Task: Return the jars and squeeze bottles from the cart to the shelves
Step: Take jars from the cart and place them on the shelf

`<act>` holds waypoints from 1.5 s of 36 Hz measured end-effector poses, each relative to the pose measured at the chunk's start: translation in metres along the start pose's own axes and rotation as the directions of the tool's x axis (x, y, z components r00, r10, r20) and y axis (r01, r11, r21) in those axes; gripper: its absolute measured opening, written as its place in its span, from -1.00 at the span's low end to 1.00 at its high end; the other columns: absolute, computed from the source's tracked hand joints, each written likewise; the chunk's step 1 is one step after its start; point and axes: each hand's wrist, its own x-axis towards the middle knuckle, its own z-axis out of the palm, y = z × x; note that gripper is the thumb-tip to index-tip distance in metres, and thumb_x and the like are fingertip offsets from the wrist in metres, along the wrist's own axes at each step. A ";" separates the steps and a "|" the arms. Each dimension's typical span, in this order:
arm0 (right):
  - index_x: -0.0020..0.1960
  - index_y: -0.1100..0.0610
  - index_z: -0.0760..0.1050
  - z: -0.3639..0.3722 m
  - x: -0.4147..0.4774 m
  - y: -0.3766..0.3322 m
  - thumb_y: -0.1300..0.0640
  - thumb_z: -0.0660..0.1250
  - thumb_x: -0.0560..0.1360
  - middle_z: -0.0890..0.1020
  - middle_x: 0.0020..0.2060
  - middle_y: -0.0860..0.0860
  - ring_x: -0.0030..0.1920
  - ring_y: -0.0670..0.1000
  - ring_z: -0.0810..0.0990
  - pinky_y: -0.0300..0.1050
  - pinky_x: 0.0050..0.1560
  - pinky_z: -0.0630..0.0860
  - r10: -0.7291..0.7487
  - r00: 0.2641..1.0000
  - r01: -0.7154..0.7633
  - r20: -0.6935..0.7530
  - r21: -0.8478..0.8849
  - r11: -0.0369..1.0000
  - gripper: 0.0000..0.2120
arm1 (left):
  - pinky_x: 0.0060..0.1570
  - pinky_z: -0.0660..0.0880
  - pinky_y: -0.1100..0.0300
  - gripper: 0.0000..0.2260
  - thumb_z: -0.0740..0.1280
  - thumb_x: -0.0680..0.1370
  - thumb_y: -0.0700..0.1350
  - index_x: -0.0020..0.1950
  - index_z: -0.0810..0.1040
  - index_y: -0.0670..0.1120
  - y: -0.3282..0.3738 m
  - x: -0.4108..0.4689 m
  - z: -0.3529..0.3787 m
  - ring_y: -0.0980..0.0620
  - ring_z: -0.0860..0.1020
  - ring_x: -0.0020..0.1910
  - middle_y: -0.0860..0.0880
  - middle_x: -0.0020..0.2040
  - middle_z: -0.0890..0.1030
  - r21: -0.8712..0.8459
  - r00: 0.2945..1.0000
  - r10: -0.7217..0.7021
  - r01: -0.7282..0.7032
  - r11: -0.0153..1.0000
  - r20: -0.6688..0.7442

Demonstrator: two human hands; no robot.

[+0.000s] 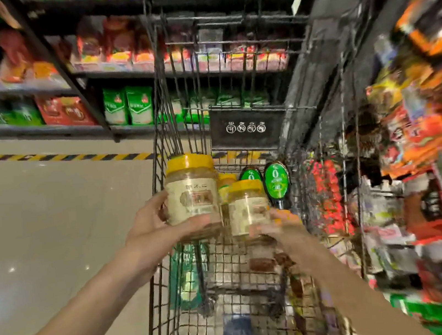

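- My left hand is at frame centre, just left of the middle, clamped on a clear jar; the thumb lies across the jar's lower front and the fingers wrap its left side.
- The clear jar has a yellow lid and a beige label, stands upright, and is held above the cart's left rim.
- My right hand is just right of centre, fingers curled round the base of a second jar. The fingertips are blurred, so I cannot tell exactly how they lie.
- The second jar also has a yellow lid. It is upright, a bit lower than the clear jar and just beside it, over the cart basket.
- A third yellow lid pokes out between and behind the two held jars, inside the cart.
- Two green-labelled squeeze bottles stand side by side at the far end of the basket, right of the jars.
- The black wire cart fills the middle and lower centre of the frame, with a black placard on its far end.
- A green packet lies on the basket floor at lower centre, with a brown item to its right, too blurred to name.
- Shelves with red and green packs run across the upper left.
- More shelving with orange and red packets is on the right edge, heavily blurred.
- Yellow-black floor tape crosses the pale floor at mid-left.
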 end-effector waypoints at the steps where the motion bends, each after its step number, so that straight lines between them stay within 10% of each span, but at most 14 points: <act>1: -0.20 0.03 0.55 -0.006 -0.014 -0.011 0.37 0.49 0.32 0.65 -0.43 -0.20 -0.36 -0.26 0.61 -0.35 -0.33 0.50 -0.054 0.999 0.054 0.000 0.000 0.999 -0.73 | 0.22 0.48 -0.01 0.14 0.62 -0.16 0.24 0.37 0.37 -0.07 0.005 -0.008 0.002 0.02 0.61 0.09 -0.06 0.11 0.64 -0.007 1.000 0.014 -0.014 1.000 0.002; 9: 0.02 0.13 0.55 -0.047 -0.140 -0.075 0.43 0.50 0.23 0.69 -0.38 -0.16 -0.29 -0.23 0.64 -0.30 -0.08 0.58 -0.368 0.927 0.370 -0.072 0.010 0.929 -0.57 | -0.30 0.49 0.49 -0.21 0.63 -0.16 0.16 0.01 0.47 0.10 0.055 -0.084 0.026 0.26 0.65 -0.20 0.11 -0.21 0.71 -0.031 0.979 0.194 -0.192 0.981 0.057; 14: 0.23 0.21 0.50 -0.065 -0.223 -0.105 0.09 0.63 -0.11 0.71 -0.13 -0.03 -0.13 -0.15 0.67 -0.28 -0.09 0.59 -0.526 0.831 0.532 -0.181 -0.015 0.846 -0.09 | -0.32 0.49 0.48 -0.28 0.62 0.16 -0.25 0.24 0.40 -0.05 0.090 -0.120 0.038 0.22 0.66 -0.19 0.00 -0.11 0.70 -0.087 0.931 0.338 -0.328 0.941 0.142; 22: 0.15 0.08 0.53 -0.067 -0.351 -0.118 0.37 0.57 0.14 0.72 -0.12 -0.09 -0.10 -0.13 0.69 -0.34 -0.18 0.58 -0.678 0.634 0.696 -0.373 -0.106 0.710 -0.39 | -0.16 0.57 0.35 -0.27 0.55 0.17 -0.19 0.30 0.38 -0.02 0.141 -0.167 0.054 0.15 0.66 -0.10 0.01 -0.02 0.68 -0.082 0.779 0.547 -0.551 0.831 0.308; 29: 0.31 0.15 0.44 -0.042 -0.426 -0.088 0.01 0.70 -0.11 0.64 0.12 0.03 0.12 -0.04 0.63 -0.11 0.12 0.58 -0.669 0.411 0.735 -0.619 -0.209 0.646 0.03 | -0.13 0.54 0.39 -0.27 0.55 0.23 -0.30 0.35 0.36 -0.12 0.164 -0.204 0.062 0.14 0.65 -0.07 -0.05 0.06 0.66 -0.144 0.557 0.648 -0.691 0.709 0.519; 35: 0.24 0.16 0.49 0.005 -0.490 -0.045 0.20 0.59 0.01 0.67 0.01 -0.04 -0.05 -0.14 0.67 -0.31 -0.03 0.59 -0.577 0.176 0.719 -0.798 -0.296 0.629 -0.21 | 0.05 0.57 0.10 -0.19 0.58 0.09 0.00 0.30 0.41 -0.08 0.162 -0.239 0.064 0.02 0.65 0.01 0.00 0.04 0.68 -0.211 0.361 0.629 -0.731 0.649 0.688; 54: 0.19 0.13 0.51 0.156 -0.739 0.130 0.34 0.57 0.17 0.69 -0.02 -0.02 -0.04 -0.08 0.68 -0.30 -0.10 0.58 -0.197 -0.462 0.485 -0.865 -0.432 0.760 -0.38 | -0.10 0.57 0.34 -0.21 0.54 0.15 -0.10 0.36 0.36 -0.06 0.074 -0.476 0.110 0.15 0.65 -0.01 0.10 0.00 0.69 -0.486 -0.281 0.398 -0.553 0.677 0.873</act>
